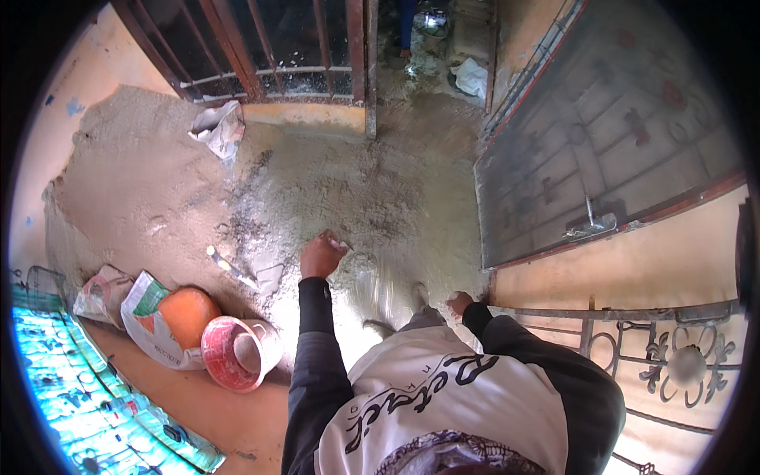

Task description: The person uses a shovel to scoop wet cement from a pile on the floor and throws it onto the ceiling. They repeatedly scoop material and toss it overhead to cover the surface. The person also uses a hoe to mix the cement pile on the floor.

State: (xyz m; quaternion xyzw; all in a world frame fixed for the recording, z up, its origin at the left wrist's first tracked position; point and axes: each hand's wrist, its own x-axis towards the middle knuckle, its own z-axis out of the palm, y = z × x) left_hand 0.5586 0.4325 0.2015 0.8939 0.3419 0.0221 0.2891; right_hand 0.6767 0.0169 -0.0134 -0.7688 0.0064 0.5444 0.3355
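My left hand [321, 254] is stretched forward over the rough grey mortar floor [309, 178], its fingers curled closed. A small pale patch shows at the fingertips; whether it is an object I cannot make out. Lower and to the right, my right hand [458, 303] hangs beside my body with its fingers bent in, and what they hold, if anything, is hidden. Left of my left hand, a flat grey blade [269, 278] lies on the floor beside a pale handle-like piece [230, 267] with a yellow end. Pale blurred streaks cross the floor between my hands.
At the lower left stand a red basin [224, 354], an orange rounded container [190, 313] and a white-green sack [144, 305]. A crumpled bag [220, 131] lies by the barred window [277, 47]. A metal door [602, 142] stands on the right. Someone's leg [407, 28] shows beyond the doorway.
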